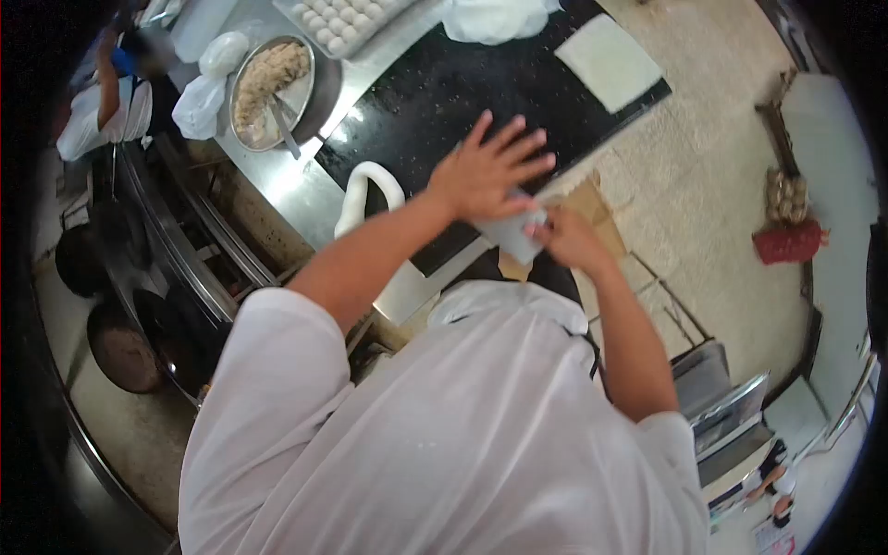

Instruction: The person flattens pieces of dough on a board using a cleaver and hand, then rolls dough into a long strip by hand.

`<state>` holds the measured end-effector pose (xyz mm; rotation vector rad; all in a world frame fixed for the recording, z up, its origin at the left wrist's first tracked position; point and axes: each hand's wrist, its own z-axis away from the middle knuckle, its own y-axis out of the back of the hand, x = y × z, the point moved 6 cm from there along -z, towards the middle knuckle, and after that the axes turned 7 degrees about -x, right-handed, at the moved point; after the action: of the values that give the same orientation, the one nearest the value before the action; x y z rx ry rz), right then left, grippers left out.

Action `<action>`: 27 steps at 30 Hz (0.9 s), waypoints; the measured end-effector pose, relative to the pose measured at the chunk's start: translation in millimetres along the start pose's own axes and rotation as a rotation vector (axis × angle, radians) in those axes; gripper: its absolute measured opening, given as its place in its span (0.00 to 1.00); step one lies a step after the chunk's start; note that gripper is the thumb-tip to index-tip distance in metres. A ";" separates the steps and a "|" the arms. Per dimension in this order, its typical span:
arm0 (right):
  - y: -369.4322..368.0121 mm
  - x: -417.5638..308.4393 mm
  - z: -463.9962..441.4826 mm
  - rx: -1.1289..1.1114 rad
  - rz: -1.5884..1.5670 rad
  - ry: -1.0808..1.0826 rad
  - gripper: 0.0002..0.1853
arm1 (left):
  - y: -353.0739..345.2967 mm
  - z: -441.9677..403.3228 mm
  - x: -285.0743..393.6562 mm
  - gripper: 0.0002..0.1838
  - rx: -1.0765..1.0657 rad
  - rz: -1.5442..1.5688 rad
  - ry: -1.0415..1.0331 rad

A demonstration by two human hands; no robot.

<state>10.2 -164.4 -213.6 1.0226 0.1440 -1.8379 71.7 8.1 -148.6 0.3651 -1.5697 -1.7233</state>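
My left hand (490, 171) is spread, palm down, above the near edge of the black work surface (416, 102). Its thumb side is close to a flat pale scraper (511, 238); whether it touches is unclear. My right hand (572, 239) has its fingers closed on the right end of that scraper, at the counter's edge in front of my body. A smooth white rope of dough (363, 192) lies bent in a loop to the left, partly hidden by my left forearm.
A metal bowl (310, 79) of crumbly filling with a utensil stands back left, near plastic bags (199, 106). Behind are a tray (365, 42) of round white dough balls, a white plastic bundle (499, 20) and a square white cloth (609, 63). Another person (125, 102) stands far left.
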 end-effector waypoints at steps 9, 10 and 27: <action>-20.8 -13.2 48.6 0.079 -0.060 0.129 0.39 | -14.1 11.8 27.8 0.43 -0.076 0.104 -0.447; -28.6 -17.3 50.5 0.262 0.082 0.152 0.38 | -15.8 11.3 29.3 0.42 -0.072 0.107 -0.437; 0.5 -37.1 62.4 0.413 0.045 -0.077 0.33 | -6.6 -15.5 33.4 0.38 -0.042 0.041 -0.405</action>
<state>-19.8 -170.4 -147.8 1.2202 -0.3155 -1.9046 57.4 -26.4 -148.7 -0.0440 -1.8025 -1.8769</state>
